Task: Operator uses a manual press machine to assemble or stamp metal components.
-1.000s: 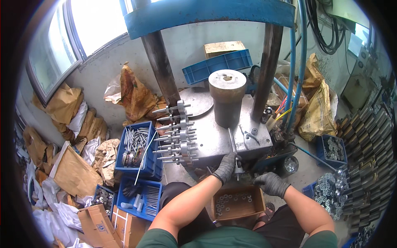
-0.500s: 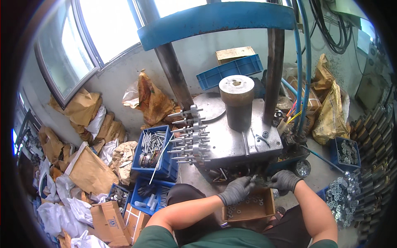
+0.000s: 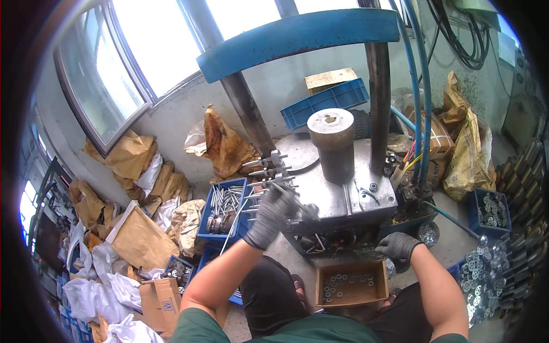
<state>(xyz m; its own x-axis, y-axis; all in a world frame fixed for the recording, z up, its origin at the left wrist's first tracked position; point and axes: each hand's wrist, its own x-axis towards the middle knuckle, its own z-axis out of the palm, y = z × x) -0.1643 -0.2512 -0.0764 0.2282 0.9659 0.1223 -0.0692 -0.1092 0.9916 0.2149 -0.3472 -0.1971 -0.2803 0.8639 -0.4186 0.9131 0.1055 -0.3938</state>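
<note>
My left hand [image 3: 271, 218], in a dark grey glove, is up at the left edge of the press table [image 3: 360, 154], beside a row of metal shafts with round flanges [image 3: 275, 160]. Motion smears its fingers, which look closed around a blurred metal shaft piece [image 3: 306, 213]. My right hand [image 3: 399, 247], gloved alike, hovers above the right end of a wooden box [image 3: 351, 300]; its fingers are curled together, and whatever they may hold is hidden. Several small metal rings [image 3: 336, 279] lie in that box. A thick steel cylinder [image 3: 334, 143] stands on the press table.
Blue crates of metal pins [image 3: 224, 200] stand left of the press. Paper sacks and cardboard boxes [image 3: 159, 303] crowd the left floor. At right are a blue crate of parts [image 3: 492, 211] and piled gear-like wheels [image 3: 480, 280]. Blue hoses [image 3: 422, 103] hang by the right column.
My left hand has moved from above the wooden box up and left to the shaft row, away from my right hand. My right hand stays near the box. The view has shifted slightly.
</note>
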